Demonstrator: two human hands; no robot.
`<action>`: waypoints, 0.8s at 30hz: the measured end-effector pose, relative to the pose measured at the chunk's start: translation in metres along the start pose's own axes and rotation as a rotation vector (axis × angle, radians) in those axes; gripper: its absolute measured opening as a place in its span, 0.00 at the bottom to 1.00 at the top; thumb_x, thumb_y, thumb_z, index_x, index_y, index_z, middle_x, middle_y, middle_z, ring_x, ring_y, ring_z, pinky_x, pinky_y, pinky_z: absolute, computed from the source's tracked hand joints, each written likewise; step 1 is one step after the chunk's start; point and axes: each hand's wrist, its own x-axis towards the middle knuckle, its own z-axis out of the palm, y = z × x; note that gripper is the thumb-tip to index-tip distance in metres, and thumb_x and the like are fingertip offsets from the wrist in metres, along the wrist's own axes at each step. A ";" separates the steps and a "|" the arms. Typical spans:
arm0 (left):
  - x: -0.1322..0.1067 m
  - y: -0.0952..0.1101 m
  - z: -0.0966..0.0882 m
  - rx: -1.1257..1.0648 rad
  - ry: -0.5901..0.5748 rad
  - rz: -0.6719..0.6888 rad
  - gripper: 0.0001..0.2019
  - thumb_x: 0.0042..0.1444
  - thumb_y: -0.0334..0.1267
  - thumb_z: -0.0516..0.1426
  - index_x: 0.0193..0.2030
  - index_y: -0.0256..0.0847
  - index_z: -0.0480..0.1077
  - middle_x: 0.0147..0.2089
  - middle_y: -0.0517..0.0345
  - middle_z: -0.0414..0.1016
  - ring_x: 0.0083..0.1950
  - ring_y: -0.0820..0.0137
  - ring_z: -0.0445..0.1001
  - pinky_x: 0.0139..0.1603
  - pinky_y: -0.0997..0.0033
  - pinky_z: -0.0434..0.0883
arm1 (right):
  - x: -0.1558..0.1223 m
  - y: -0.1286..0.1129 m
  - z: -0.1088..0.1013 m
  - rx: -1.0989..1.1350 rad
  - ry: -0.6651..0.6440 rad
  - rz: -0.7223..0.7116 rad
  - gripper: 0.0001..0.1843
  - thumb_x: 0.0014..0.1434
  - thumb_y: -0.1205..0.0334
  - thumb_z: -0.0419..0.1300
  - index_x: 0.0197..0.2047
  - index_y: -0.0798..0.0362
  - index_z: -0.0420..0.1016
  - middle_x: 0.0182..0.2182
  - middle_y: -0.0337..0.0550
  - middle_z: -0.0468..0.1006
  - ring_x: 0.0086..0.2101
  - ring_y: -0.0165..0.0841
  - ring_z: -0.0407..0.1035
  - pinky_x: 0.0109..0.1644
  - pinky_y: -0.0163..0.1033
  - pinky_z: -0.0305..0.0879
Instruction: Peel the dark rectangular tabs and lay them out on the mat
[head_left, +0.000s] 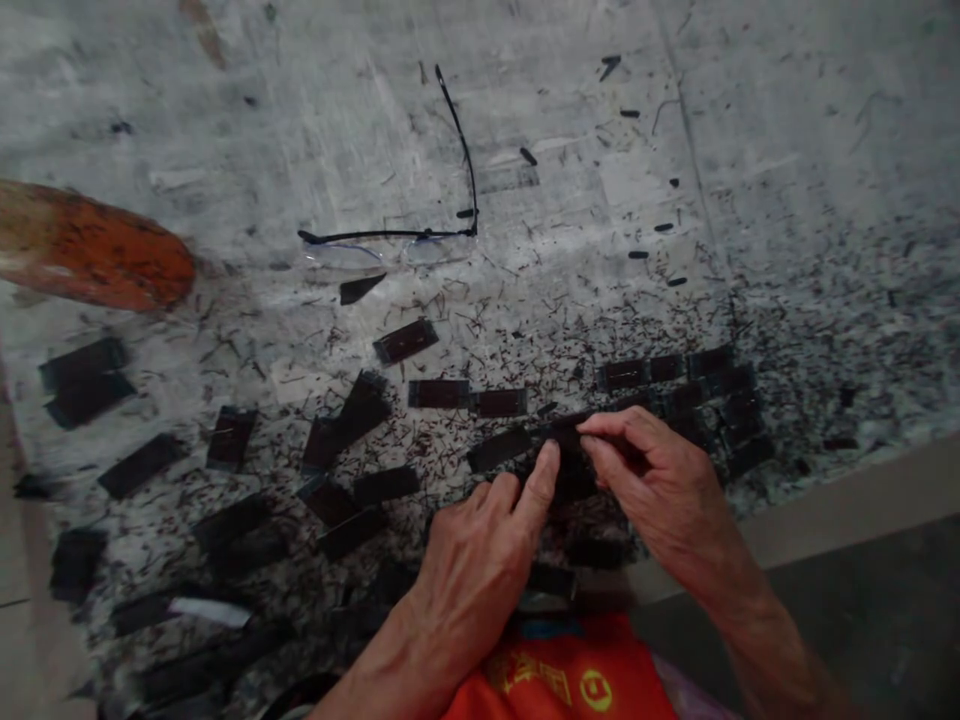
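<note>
The left hand (472,570) is held half curled at bottom centre, with the thumb set against a dark strip (501,450); whether that strip is gripped by it cannot be told. The right hand (667,490) is nearly closed, with thumb and forefinger pinched on the strip's right end, which is partly hidden by them. The strip is held at centre, just above the hands, among many similar strips (439,393) scattered across a stained slab (525,130), with dark fibres (480,330) strewn between them. A tight cluster is seen just beside the right hand, at centre right. Open glasses (397,240) are laid at upper centre, an orange object (90,245) is seen at the left edge, and a red cloth (562,680) with yellow print is bunched at the bottom edge
</note>
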 end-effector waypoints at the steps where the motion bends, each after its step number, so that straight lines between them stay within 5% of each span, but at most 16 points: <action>1: 0.000 0.000 0.000 0.003 -0.002 -0.003 0.35 0.53 0.22 0.53 0.67 0.37 0.48 0.32 0.63 0.70 0.31 0.70 0.74 0.25 0.75 0.69 | 0.000 0.000 0.000 0.003 -0.001 0.005 0.06 0.60 0.65 0.54 0.37 0.50 0.73 0.30 0.40 0.74 0.28 0.30 0.70 0.32 0.35 0.66; 24: 0.003 -0.007 0.000 0.047 0.100 0.089 0.32 0.50 0.19 0.48 0.64 0.31 0.51 0.30 0.62 0.71 0.26 0.70 0.75 0.22 0.74 0.71 | -0.006 0.001 0.020 0.014 0.205 0.195 0.10 0.60 0.63 0.56 0.46 0.52 0.68 0.29 0.39 0.75 0.25 0.29 0.71 0.28 0.33 0.69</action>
